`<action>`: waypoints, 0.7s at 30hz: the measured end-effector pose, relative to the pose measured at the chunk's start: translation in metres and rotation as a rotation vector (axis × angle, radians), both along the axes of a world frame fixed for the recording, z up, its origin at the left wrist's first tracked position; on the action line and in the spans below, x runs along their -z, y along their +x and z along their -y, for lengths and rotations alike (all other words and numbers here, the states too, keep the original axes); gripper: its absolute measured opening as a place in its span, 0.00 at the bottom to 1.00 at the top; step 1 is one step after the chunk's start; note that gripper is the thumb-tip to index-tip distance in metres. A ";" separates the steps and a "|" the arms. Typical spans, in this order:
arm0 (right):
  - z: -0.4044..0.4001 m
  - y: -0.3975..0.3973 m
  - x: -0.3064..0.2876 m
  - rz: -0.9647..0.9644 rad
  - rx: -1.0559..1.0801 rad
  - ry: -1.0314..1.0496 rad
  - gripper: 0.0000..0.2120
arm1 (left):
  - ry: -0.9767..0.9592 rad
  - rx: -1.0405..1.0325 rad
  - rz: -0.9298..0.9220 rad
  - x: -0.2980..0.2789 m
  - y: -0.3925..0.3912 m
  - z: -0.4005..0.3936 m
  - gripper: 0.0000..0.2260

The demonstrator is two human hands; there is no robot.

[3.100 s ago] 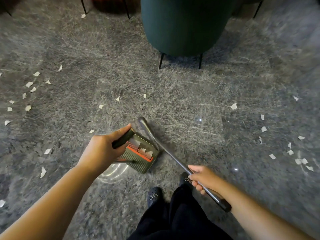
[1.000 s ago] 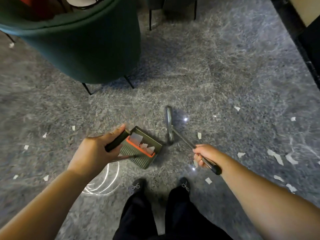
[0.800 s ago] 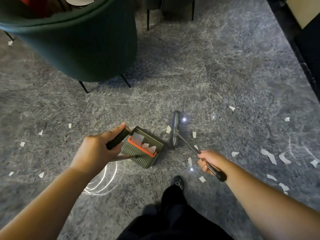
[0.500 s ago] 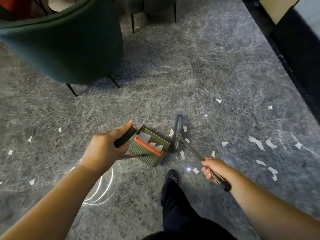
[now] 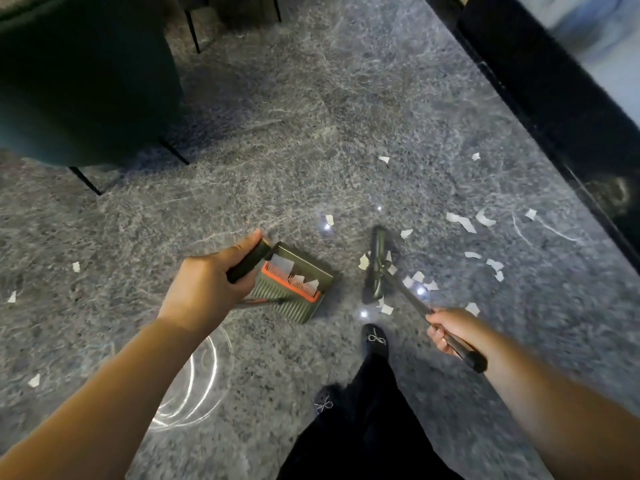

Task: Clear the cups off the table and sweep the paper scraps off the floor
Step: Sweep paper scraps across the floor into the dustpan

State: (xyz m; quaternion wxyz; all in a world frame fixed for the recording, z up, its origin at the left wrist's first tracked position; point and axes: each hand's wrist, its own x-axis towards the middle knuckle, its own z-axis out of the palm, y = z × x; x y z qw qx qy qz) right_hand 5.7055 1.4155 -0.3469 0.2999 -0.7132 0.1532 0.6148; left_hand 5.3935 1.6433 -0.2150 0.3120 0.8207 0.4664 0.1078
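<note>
No writing can be read. The left hand [image 5: 204, 289] grips the dustpan [image 5: 294, 282] handle at frame centre; the right hand [image 5: 450, 329] grips the broom [image 5: 377, 265] handle. Paper scraps [image 5: 417, 277] lie around the broom head, between both hands, on the floor [image 5: 311, 133].

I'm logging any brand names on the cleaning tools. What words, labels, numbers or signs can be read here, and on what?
None can be read.
Dustpan: no label shows on it, only its orange comb strip.
Broom: head and handle are plain and blurred.
Paper scraps: look blank.
Shoes: carry a bow ornament, not lettering.
</note>
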 end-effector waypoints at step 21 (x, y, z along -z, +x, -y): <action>0.039 0.081 0.005 -0.182 -0.083 0.173 0.05 | -0.014 -0.031 -0.010 -0.012 0.100 0.088 0.26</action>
